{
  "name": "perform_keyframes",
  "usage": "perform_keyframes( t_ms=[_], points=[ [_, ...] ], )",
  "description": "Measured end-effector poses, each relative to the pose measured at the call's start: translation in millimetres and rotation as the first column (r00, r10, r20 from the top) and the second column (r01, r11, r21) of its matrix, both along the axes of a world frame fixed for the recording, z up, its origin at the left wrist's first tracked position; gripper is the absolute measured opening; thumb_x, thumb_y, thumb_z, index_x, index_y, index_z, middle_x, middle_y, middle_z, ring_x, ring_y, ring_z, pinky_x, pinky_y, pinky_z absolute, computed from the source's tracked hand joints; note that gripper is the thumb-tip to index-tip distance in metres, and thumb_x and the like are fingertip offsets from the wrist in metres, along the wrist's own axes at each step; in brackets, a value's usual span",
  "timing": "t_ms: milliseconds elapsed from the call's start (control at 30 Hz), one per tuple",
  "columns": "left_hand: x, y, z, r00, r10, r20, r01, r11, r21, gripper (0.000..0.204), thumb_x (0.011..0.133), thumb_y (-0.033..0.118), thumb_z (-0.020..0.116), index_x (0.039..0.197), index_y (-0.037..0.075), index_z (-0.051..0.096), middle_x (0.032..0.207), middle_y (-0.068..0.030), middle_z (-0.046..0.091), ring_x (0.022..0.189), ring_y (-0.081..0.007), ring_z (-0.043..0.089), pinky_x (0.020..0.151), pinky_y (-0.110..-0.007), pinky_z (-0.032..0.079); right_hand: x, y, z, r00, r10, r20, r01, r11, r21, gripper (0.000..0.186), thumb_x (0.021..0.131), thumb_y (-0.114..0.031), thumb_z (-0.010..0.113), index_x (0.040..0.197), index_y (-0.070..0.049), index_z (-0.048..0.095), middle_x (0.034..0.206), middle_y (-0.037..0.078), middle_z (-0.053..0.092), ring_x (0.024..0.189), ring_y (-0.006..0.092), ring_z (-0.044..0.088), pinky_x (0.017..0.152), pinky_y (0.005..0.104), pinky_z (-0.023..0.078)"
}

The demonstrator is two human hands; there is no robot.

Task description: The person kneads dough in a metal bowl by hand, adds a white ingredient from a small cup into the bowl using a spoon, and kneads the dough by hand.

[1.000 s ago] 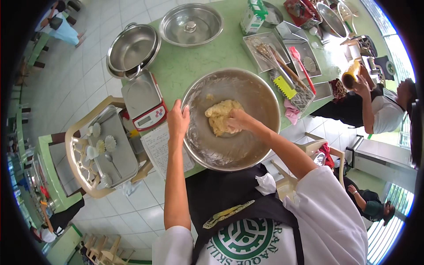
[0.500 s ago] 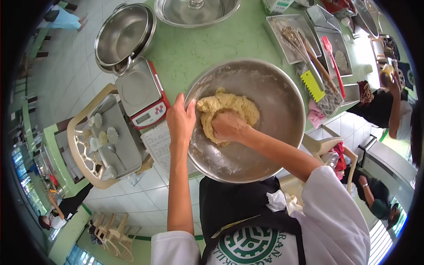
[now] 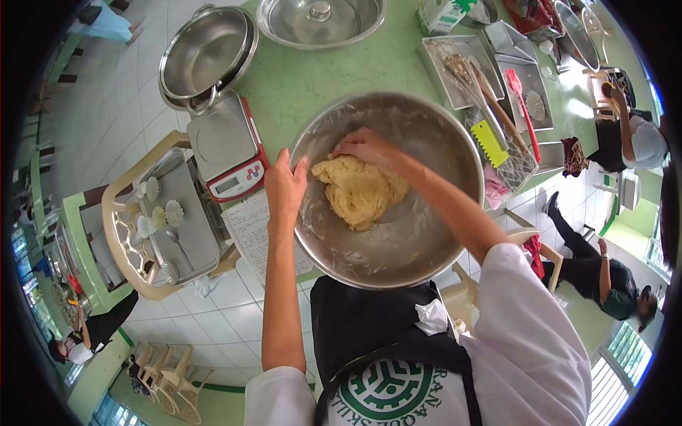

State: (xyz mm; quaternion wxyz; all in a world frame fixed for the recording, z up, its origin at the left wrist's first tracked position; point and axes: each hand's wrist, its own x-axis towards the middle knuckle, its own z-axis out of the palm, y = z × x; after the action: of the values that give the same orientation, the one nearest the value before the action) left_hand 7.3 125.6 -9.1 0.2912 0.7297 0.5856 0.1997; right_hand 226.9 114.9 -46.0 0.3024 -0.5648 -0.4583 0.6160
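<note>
A lump of yellow dough (image 3: 360, 194) lies in a large steel mixing bowl (image 3: 433, 234) at the table's near edge. My right hand (image 3: 366, 145) reaches into the bowl, its fingers curled over the far edge of the dough and gripping it there. At the bowl's left rim, my left hand (image 3: 285, 186) holds on, with the thumb toward the inside and the fingers outside. Smears of dough and flour streak the bowl's inner wall.
Left of the bowl are a red and white kitchen scale (image 3: 231, 145), a handwritten sheet (image 3: 256, 238) and stacked steel pans (image 3: 209, 53). A tray of small molds (image 3: 202, 248) rests on a chair. A yellow scraper (image 3: 490, 144) and metal pans (image 3: 462, 53) stand right. Other people are around.
My right hand has moved from the middle of the dough to its far edge. The dough has become a more compact lump. My left hand stays on the rim.
</note>
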Motion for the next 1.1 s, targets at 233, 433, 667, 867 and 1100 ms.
perform_keyframes(
  t_ms=[233,433,667,867,1100],
  points=[
    [3.7,-8.3,9.6,0.998,0.055,0.020,-0.055,0.998,0.001,0.025,0.082,0.019,0.064,0.086,0.000,0.047,0.070,-0.0254,0.058,0.074,-0.0453,0.057,0.060,-0.048,0.044,-11.4,-86.4,47.8,0.835,0.343,0.430,-0.473,0.847,0.242,0.008,0.077,-0.013,0.063,0.073,-0.006,0.064,0.072,0.008,0.062,0.068,0.0218,0.059,0.062,0.0338,0.046],
    [13.6,-5.5,18.1,0.998,-0.031,-0.060,0.036,0.997,0.075,0.021,0.084,0.018,0.062,0.087,0.002,0.049,0.072,-0.0209,0.063,0.073,-0.0411,0.061,0.061,-0.048,0.047,14.0,-186.8,62.2,0.746,0.322,0.583,-0.361,0.931,-0.052,0.017,0.076,-0.019,0.056,0.066,-0.005,0.058,0.066,0.012,0.056,0.052,0.0266,0.050,0.048,0.0366,0.040],
    [16.8,-7.4,15.2,0.996,-0.039,-0.080,0.044,0.997,0.063,0.020,0.085,0.017,0.061,0.090,0.003,0.048,0.070,-0.0200,0.062,0.070,-0.0400,0.062,0.058,-0.048,0.047,-25.3,-99.0,6.5,0.897,-0.337,0.286,0.433,0.798,-0.419,0.035,0.077,-0.028,0.051,0.067,0.004,0.060,0.066,0.026,0.057,0.062,0.0354,0.060,0.059,0.0415,0.045],
    [16.7,-5.9,16.0,0.995,-0.098,-0.014,0.099,0.995,0.030,0.019,0.084,0.015,0.062,0.088,0.002,0.047,0.065,-0.0205,0.059,0.066,-0.0403,0.060,0.055,-0.048,0.044,-40.1,-47.1,-13.5,0.787,-0.244,0.567,0.265,0.963,0.047,0.035,0.080,-0.027,0.050,0.081,0.007,0.059,0.075,0.029,0.058,0.063,0.0393,0.060,0.064,0.0437,0.046],
    [4.9,-5.0,7.5,0.999,-0.040,-0.034,0.042,0.998,0.040,0.020,0.084,0.015,0.062,0.089,0.002,0.048,0.066,-0.0214,0.060,0.066,-0.0410,0.060,0.056,-0.048,0.044,-2.2,-63.6,14.2,0.832,0.001,0.554,-0.208,0.927,0.311,0.031,0.083,-0.027,0.055,0.077,0.002,0.063,0.065,0.022,0.056,0.057,0.0276,0.060,0.057,0.0395,0.046]
  ],
)
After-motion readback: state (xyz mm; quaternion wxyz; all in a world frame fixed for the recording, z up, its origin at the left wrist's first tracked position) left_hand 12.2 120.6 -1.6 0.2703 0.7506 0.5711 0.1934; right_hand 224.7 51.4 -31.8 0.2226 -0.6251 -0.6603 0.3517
